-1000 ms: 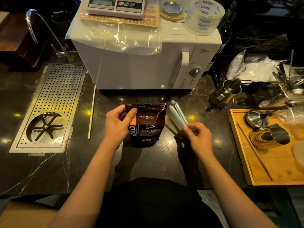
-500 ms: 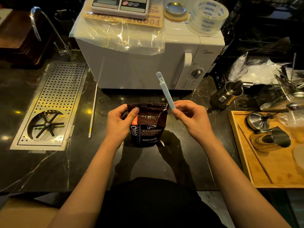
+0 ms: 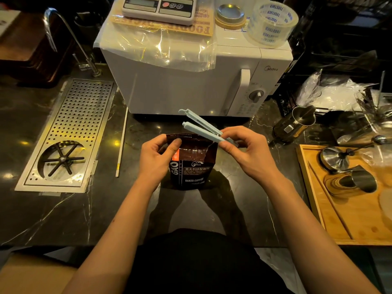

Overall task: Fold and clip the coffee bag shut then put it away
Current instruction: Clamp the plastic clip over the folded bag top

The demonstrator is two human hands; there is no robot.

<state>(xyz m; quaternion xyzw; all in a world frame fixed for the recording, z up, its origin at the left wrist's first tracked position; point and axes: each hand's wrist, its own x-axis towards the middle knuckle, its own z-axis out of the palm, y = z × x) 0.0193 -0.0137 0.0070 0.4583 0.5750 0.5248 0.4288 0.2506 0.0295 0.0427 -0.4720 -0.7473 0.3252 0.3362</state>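
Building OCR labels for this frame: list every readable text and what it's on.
"GAO", "BAKED.COFFEE": coffee bag; its Chinese line and weight print are too small to read.
"Midea": microwave.
"TOGETHER", repeated: tape roll.
"FOOD...", upside down, partly covered: paper sheet under the scale.
Scale display, microwave dial markings: unreadable.

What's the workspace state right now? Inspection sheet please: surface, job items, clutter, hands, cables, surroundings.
Surface: dark marble counter, inset perforated drain tray.
Job's things: coffee bag upright, top folded over, not yet clipped; pale blue clip open, arms spread, above the bag's top right corner.
Clutter: white stick, steel pitcher, wooden tray with metal tools.
Grippers: left hand pinches the bag's top left; right hand holds the clip's hinge end.
Cables: nothing seen.
Surroundings: white microwave carrying scale and tape roll; tap.
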